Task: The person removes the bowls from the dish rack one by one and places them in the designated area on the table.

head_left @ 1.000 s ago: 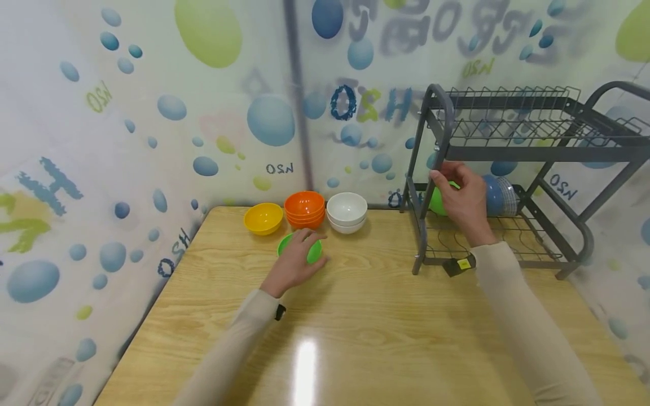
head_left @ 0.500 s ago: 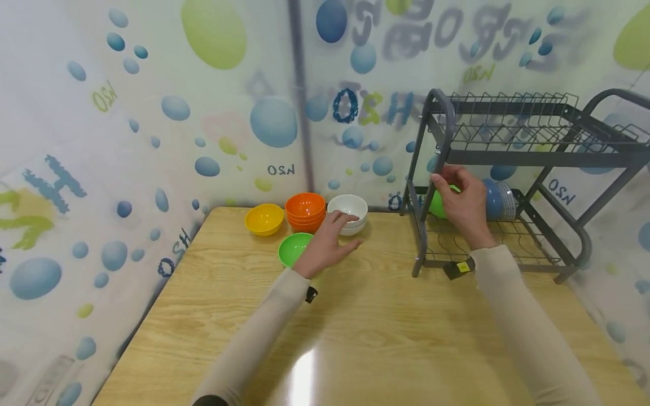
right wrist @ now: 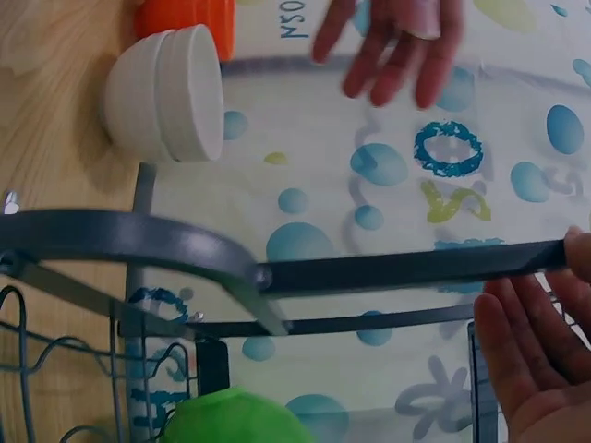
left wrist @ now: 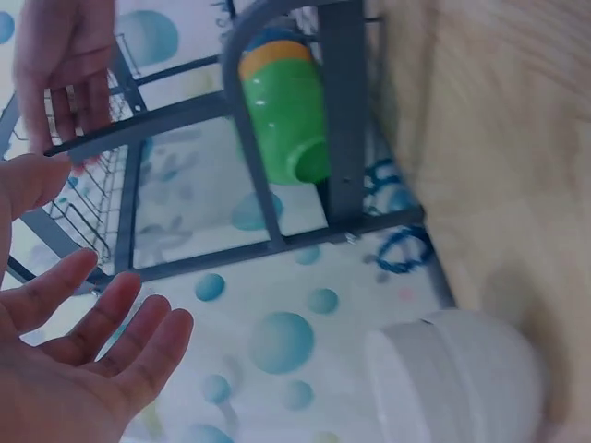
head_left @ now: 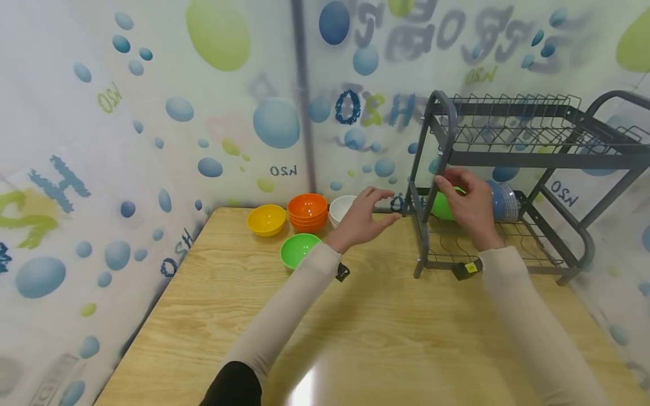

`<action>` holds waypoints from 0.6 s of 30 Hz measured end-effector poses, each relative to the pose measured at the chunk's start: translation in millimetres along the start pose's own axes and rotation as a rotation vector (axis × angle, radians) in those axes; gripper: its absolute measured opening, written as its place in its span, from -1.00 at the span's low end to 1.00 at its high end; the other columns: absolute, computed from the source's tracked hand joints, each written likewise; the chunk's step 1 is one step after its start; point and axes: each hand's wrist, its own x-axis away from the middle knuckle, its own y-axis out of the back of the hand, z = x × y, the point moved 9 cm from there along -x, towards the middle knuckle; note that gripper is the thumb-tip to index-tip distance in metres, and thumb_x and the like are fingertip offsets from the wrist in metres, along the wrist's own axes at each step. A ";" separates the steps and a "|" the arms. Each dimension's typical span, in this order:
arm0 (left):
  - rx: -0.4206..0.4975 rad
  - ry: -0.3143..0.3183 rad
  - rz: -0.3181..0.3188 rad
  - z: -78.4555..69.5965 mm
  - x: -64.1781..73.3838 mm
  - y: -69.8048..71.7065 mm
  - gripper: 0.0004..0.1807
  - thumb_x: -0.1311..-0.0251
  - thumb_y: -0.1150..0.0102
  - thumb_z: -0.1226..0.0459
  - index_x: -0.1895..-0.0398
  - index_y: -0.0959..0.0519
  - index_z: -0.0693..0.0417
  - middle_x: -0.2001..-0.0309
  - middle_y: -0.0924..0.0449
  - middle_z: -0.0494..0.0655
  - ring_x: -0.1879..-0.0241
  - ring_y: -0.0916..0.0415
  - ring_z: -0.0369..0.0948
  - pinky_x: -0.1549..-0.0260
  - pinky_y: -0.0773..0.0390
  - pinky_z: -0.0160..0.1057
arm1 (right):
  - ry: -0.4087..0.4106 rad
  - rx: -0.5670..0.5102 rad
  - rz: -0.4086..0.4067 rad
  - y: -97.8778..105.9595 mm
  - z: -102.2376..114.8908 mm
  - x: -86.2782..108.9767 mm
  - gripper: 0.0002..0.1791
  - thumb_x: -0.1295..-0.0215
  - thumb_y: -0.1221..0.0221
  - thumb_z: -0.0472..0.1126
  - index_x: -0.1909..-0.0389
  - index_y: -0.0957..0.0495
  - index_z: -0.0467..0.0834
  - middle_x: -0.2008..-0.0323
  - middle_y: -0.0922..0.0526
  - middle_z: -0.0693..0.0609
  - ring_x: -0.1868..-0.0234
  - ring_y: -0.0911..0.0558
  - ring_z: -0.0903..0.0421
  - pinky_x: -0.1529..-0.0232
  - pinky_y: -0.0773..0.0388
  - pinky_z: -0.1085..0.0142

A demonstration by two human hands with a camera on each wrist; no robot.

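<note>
My right hand [head_left: 472, 206] grips the left front post of a two-tier dark grey dish rack [head_left: 540, 157], thumb on one side and fingers on the other. My left hand [head_left: 363, 220] is in the air before the white bowls [head_left: 341, 207], fingers spread and holding nothing. In the left wrist view the left hand [left wrist: 102, 355] is apart from the rack frame. On the lower shelf, a row of bowls lies on its side: a green bowl [left wrist: 286, 115], an orange band and blue bowls [head_left: 500, 200]. My right hand partly hides that row.
On the wooden table [head_left: 386, 338] stand a yellow bowl [head_left: 266, 220], a stack of orange bowls [head_left: 307, 211] and a green bowl [head_left: 298, 250], left of the white bowls. A bubble-printed wall sheet [head_left: 274, 124] borders the table behind. The upper rack tier has a wire basket [head_left: 513, 135].
My left hand has moved right and away from the green bowl on the table, past the orange bowls and in front of the white ones. The right hand stays at the rack post.
</note>
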 end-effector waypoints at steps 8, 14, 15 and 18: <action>0.091 -0.047 0.001 -34.4 -41.3 6.6 -0.37 -0.44 -0.21 0.02 -0.48 -0.35 -0.04 -0.32 -0.44 -0.02 -0.30 -0.46 -0.15 -0.26 -0.55 -0.19 | 0.035 0.024 0.003 9.6 -18.5 -0.4 -0.42 -0.44 -0.18 0.22 -0.32 -0.54 -0.02 -0.25 -0.63 -0.04 -0.08 -0.55 0.39 -0.29 -0.56 0.21; 0.141 -0.058 -0.007 -59.9 -68.2 4.8 -0.36 -0.46 -0.18 0.05 -0.52 -0.29 -0.03 -0.36 -0.46 -0.01 -0.33 -0.46 -0.16 -0.27 -0.54 -0.23 | 0.003 0.043 0.073 8.0 -29.9 -3.5 -0.29 -0.39 -0.19 0.28 -0.41 -0.44 -0.04 -0.34 -0.56 -0.03 -0.22 -0.57 0.12 -0.37 -0.50 0.00; 0.152 -0.052 -0.010 -62.5 -71.9 3.4 -0.36 -0.47 -0.17 0.06 -0.52 -0.29 -0.02 -0.35 -0.48 0.00 -0.32 -0.46 -0.17 -0.27 -0.53 -0.27 | -0.001 0.048 0.081 7.7 -32.0 -4.5 -0.28 -0.39 -0.19 0.29 -0.42 -0.43 -0.03 -0.35 -0.55 -0.04 -0.24 -0.56 0.08 -0.37 -0.49 -0.02; 0.206 -0.046 -0.026 -69.6 -81.4 -1.9 -0.41 -0.48 -0.16 0.11 -0.49 -0.32 0.05 -0.28 -0.56 0.03 -0.27 -0.51 -0.18 -0.23 -0.55 -0.36 | -0.005 0.054 0.083 8.6 -38.1 -7.3 -0.27 -0.40 -0.18 0.28 -0.43 -0.42 -0.07 -0.37 -0.52 -0.08 -0.28 -0.55 -0.05 -0.37 -0.47 -0.06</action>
